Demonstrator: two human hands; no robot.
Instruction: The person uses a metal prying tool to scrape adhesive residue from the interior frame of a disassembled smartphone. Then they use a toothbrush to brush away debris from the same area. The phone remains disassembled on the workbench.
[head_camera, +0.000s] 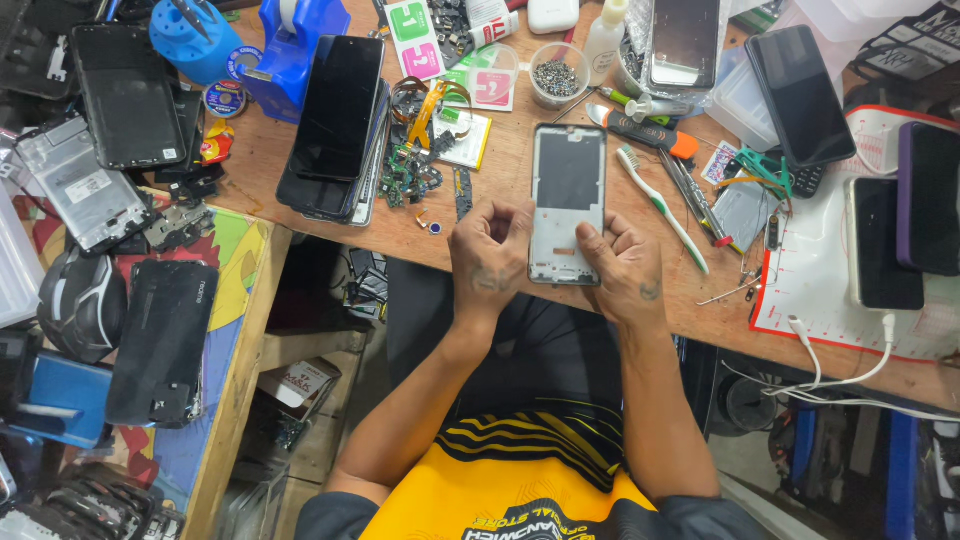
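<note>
At the near edge of the wooden worktop, both hands grip the lower end of a grey rectangular phone frame, left hand and right hand pinching its sides, probably to steady it flat. Just right lies a white toothbrush. Toward the far edge sit a pink square packet and a green-and-white card.

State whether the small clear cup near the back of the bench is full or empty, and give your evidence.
Partly filled. The clear cup stands upright, lidless, with a dark pile of small metal bits covering its bottom.
</note>
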